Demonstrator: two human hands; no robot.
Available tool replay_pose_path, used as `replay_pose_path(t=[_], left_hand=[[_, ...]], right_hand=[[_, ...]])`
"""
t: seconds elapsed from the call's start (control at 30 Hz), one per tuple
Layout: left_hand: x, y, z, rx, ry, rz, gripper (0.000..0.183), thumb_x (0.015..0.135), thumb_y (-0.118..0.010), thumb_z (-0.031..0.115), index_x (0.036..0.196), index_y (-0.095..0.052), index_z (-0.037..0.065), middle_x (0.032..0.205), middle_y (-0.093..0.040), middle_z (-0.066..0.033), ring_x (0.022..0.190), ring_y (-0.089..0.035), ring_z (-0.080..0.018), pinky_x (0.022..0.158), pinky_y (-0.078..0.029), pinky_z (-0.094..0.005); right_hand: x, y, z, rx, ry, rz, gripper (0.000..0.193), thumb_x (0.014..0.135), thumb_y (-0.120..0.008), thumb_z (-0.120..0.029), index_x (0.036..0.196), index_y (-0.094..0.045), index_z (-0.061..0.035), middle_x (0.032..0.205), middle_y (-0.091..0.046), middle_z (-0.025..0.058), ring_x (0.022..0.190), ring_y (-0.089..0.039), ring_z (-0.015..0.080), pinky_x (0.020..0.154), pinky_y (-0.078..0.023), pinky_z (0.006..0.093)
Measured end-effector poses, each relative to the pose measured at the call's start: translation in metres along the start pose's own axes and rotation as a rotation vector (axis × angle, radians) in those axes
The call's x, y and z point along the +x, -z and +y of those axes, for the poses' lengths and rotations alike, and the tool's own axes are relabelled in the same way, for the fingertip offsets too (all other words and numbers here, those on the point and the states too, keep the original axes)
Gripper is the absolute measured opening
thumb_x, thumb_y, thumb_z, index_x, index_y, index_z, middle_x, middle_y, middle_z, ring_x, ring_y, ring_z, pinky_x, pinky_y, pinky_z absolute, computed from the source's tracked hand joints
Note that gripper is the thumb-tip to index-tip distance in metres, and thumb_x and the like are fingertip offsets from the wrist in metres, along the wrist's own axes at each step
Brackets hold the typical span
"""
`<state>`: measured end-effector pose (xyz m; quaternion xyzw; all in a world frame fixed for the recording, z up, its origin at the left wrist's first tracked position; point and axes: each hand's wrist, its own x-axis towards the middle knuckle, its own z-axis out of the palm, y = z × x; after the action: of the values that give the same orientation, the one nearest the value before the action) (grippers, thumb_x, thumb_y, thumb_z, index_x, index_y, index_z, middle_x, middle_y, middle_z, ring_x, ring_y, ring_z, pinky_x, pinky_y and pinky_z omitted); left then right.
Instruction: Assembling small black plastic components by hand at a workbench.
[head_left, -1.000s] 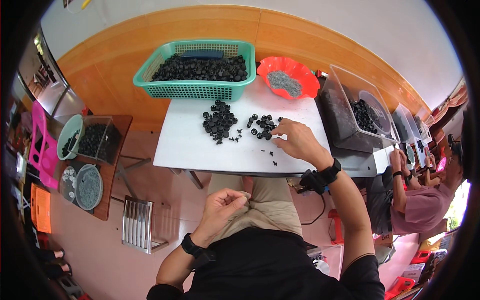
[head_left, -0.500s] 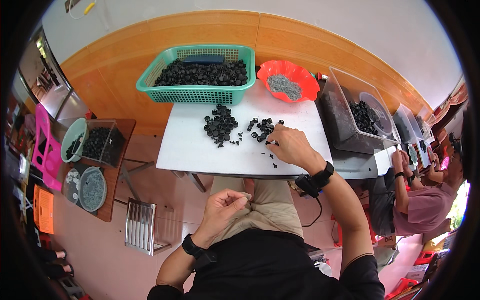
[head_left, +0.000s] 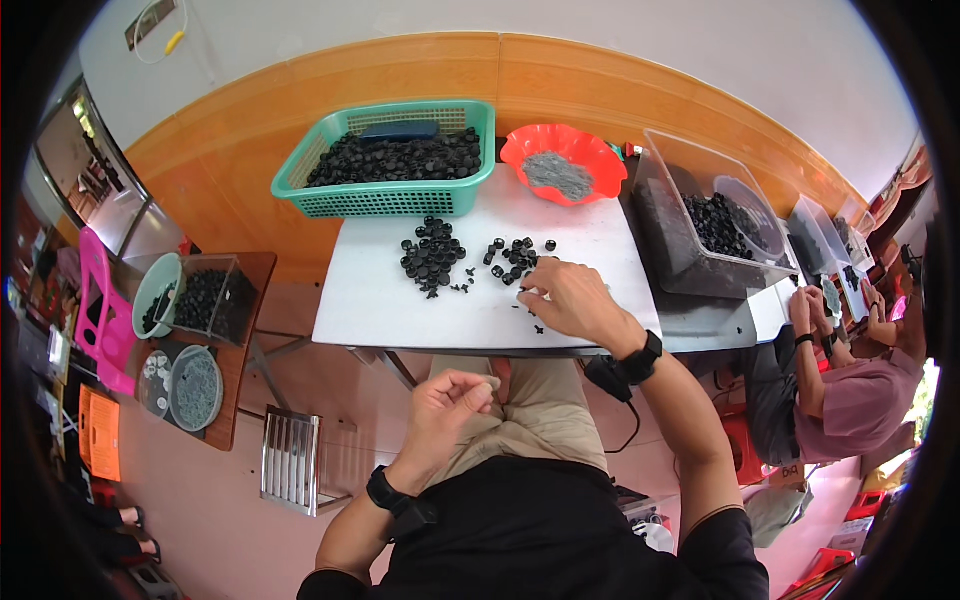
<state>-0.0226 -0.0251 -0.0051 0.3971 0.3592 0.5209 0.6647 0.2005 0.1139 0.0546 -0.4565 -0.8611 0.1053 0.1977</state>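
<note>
My left hand (head_left: 452, 408) is held above my lap in front of the table edge, thumb and fingertips pinched together. Whatever the pinch may hold is too small to name. On the white tabletop (head_left: 400, 318), my right hand (head_left: 572, 298) reaches down with bent fingers and thumb drawn together beside small loose black pieces; its fingertips hide anything between them. A cluster of round black caps (head_left: 518, 256) lies just beyond those fingers. To its left sits a larger pile of black caps (head_left: 432, 254), with tiny black bits (head_left: 463, 288) scattered between the two.
Along the back stand a green basket (head_left: 385, 203) heaped with black parts and a red scalloped bowl (head_left: 607, 165) of small grey pieces. A clear bin (head_left: 690, 270) holds black parts at right, near a seated person (head_left: 850, 400). Leftward are a brown side table (head_left: 250, 290) and metal stool (head_left: 290, 460).
My right hand has shifted slightly left and nearer to me, away from the black caps. My left hand stays pinched over my lap. The view has tilted a little.
</note>
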Motion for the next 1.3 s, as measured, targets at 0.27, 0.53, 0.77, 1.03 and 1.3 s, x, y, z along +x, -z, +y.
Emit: replay_pose_path(t=[0.27, 0.53, 0.77, 1.03, 1.3], left_hand=[[0.010, -0.035, 0.021, -0.274, 0.010, 0.082, 0.018, 0.096, -0.069, 0.006, 0.113, -0.065, 0.001, 0.099, -0.071, -0.0074, 0.085, -0.069, -0.0137, 0.079, -0.057, -0.0269], [0.014, -0.043, 0.006, -0.270, 0.073, -0.063, 0.014, 0.096, -0.069, 0.005, 0.109, -0.070, 0.001, 0.106, -0.073, -0.0103, 0.089, -0.071, -0.0154, 0.084, -0.059, -0.0285], [0.020, -0.052, 0.001, -0.267, 0.152, -0.024, 0.015, 0.095, -0.070, 0.006, 0.108, -0.070, 0.001, 0.104, -0.073, -0.0109, 0.087, -0.071, -0.0160, 0.079, -0.061, -0.0296], [0.023, -0.045, -0.006, -0.251, 0.146, -0.069, 0.018, 0.095, -0.069, 0.004, 0.112, -0.070, -0.001, 0.106, -0.072, -0.0105, 0.092, -0.070, -0.0150, 0.083, -0.059, -0.0292], [0.031, -0.046, -0.011, -0.219, 0.151, -0.048, 0.015, 0.095, -0.069, 0.003, 0.110, -0.070, 0.000, 0.106, -0.073, -0.0142, 0.086, -0.071, -0.0162, 0.080, -0.060, -0.0299]], right_hand=[[-0.068, 0.008, -0.065, 0.252, 0.232, 0.156, 0.017, 0.085, -0.073, -0.019, 0.098, -0.073, -0.0073, 0.087, -0.067, 0.0073, 0.072, -0.068, 0.0299, 0.059, -0.053, 0.0384], [-0.091, 0.021, -0.046, 0.397, 0.210, 0.189, 0.017, 0.082, -0.077, -0.014, 0.096, -0.072, -0.0068, 0.087, -0.067, 0.0076, 0.068, -0.066, 0.0289, 0.059, -0.053, 0.0354], [-0.079, 0.046, 0.038, 0.186, -0.284, 0.186, 0.018, 0.086, -0.072, -0.017, 0.100, -0.074, -0.0049, 0.096, -0.071, 0.0116, 0.077, -0.068, 0.0321, 0.071, -0.054, 0.0404], [-0.056, 0.044, 0.073, -0.083, -0.320, -0.032, 0.028, 0.088, -0.069, -0.024, 0.106, -0.074, -0.0037, 0.101, -0.071, 0.0154, 0.094, -0.068, 0.0374, 0.082, -0.053, 0.0459], [-0.052, 0.041, 0.072, 0.071, -0.370, -0.007, 0.022, 0.087, -0.067, -0.018, 0.102, -0.074, -0.0035, 0.092, -0.073, 0.0170, 0.090, -0.070, 0.0368, 0.079, -0.054, 0.0438]])
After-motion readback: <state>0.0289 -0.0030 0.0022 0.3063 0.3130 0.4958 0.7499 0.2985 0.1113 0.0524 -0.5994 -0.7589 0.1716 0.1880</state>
